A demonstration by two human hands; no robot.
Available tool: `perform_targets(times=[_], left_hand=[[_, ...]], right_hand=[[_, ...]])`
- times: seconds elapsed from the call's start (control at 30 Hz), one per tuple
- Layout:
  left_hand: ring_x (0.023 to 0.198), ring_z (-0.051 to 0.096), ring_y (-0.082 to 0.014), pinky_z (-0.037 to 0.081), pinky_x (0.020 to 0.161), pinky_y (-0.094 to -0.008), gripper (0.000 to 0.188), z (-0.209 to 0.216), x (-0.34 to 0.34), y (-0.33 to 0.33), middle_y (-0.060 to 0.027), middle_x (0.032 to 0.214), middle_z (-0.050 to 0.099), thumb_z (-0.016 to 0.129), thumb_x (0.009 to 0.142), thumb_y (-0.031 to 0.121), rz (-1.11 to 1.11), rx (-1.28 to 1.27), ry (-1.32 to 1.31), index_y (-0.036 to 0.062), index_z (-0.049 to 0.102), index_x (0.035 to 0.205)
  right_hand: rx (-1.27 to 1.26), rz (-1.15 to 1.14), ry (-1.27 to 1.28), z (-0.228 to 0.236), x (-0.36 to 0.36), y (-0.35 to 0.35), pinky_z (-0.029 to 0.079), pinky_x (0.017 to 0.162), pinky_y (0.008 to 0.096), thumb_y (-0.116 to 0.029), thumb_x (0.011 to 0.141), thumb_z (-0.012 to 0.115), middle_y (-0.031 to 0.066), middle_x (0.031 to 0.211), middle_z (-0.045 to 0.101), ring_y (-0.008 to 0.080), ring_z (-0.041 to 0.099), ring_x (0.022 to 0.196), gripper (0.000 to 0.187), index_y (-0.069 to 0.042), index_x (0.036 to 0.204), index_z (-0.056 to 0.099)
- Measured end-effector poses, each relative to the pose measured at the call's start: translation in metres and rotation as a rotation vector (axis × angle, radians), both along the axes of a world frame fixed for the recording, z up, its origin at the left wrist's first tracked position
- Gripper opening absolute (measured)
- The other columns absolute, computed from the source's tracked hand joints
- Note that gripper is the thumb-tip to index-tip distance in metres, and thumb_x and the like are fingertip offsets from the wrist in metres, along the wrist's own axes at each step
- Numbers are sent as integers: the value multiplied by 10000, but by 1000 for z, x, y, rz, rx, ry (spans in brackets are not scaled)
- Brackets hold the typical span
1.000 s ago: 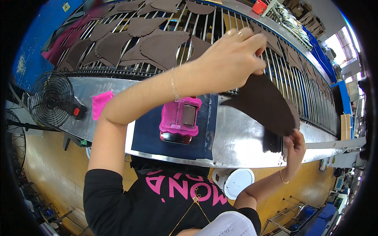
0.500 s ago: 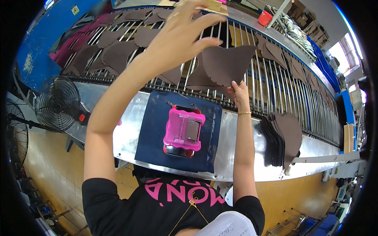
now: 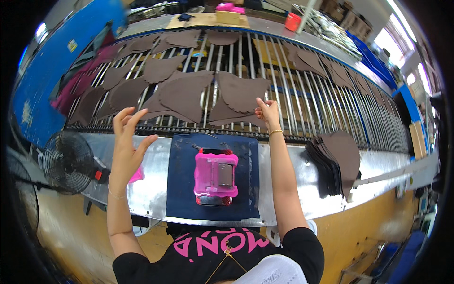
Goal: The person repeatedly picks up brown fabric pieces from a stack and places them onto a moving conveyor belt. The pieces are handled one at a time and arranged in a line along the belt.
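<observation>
Workroom interior, fisheye view. The floor is ochre-yellow. A metal-topped bench crosses the room, its surface bright with reflected light. Behind it extends a long rack of parallel metal rods, curved by the lens. Upper left: a scuffed blue panel bearing a small yellow label. Upper right: a pale wall, a brightly lit window and stacked cardboard boxes. Lower right: metal-framed furniture, dim and indistinct. The picture's rim falls to black.
</observation>
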State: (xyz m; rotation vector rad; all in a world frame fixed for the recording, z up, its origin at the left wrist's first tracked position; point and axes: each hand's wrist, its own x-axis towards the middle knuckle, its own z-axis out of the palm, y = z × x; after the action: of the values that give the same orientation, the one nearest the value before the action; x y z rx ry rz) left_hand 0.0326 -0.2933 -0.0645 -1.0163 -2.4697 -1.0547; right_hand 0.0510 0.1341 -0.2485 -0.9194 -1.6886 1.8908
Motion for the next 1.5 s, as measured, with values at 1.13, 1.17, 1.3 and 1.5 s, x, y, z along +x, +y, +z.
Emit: perform_targets(times=[1.13, 1.17, 1.3, 1.5], left_hand=[[1133, 497, -229, 425, 923, -339, 653, -39, 24, 40, -100, 1363, 351, 750, 771, 180, -263, 103, -110, 123, 454, 1351], [1151, 488, -231, 422, 940, -345, 668, -38, 26, 45, -101, 1368, 344, 750, 776, 191, -253, 151, -121, 128, 439, 1364], [1241, 427, -246, 396, 1009, -377, 692, -38, 18, 43, -109, 1390, 332, 725, 813, 209, -216, 414, -425, 105, 379, 1404], [460, 560, -47, 370, 385, -148, 151, -19, 1, -34, 15, 684, 617, 627, 895, 149, -98, 486, -618, 22, 616, 977]], right_hand=[[1110, -367, -142, 209, 243, -93, 525, 469, 219, -131, 981, 451, 170, 1000, 625, 201, 689, 702, 261, -39, 1222, 489], [976, -261, 10, 208, 232, -100, 530, 472, 222, -133, 980, 455, 176, 1018, 619, 215, 690, 702, 269, -34, 1231, 465], [464, 155, 376, 199, 192, -143, 553, 487, 243, -130, 970, 484, 200, 1067, 598, 271, 692, 715, 336, -34, 1262, 347], [700, 406, 225, 132, 147, -171, 504, 605, 271, -101, 866, 645, 162, 931, 648, 194, 656, 738, 222, -12, 1039, 538]])
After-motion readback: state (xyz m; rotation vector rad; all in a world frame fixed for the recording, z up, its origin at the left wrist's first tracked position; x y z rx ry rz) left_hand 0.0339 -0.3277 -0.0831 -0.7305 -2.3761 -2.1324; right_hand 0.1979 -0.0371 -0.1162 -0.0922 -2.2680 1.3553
